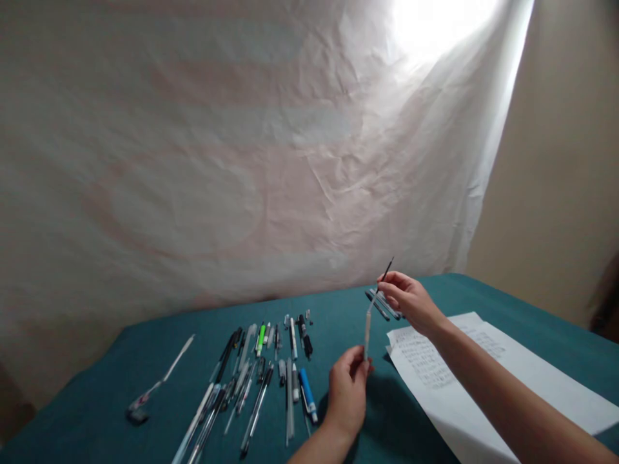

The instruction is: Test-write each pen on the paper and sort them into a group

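Left hand (349, 386): was closed about the lower end of a clear barrel (367, 335), which was gripped upright between thumb and fingers.
Right hand (410, 301): was raised just beyond and above the left; a thin dark refill (388, 267) was pinched between thumb and fingertips.
Refill: was tilted, its upper end pointed up past the right fingers and its lower end brought to the barrel's top; whether it was already inside cannot be told.
Barrel: was held in the air between the two hands, above the table (333, 316).
Pens (271, 367): were laid in a loose row just left of the left hand, most pointed away, a green one and a blue one among them.
Spare pens (382, 304): a few were laid together just behind the right hand, partly hidden by it.
Paper (507, 380): a written page was spread under the right forearm.
Strap (159, 385): was laid well left of the pens, with a dark end nearest.
Cloth (217, 161): a creased white one was hung beyond the table, brightly lit high above the right hand.
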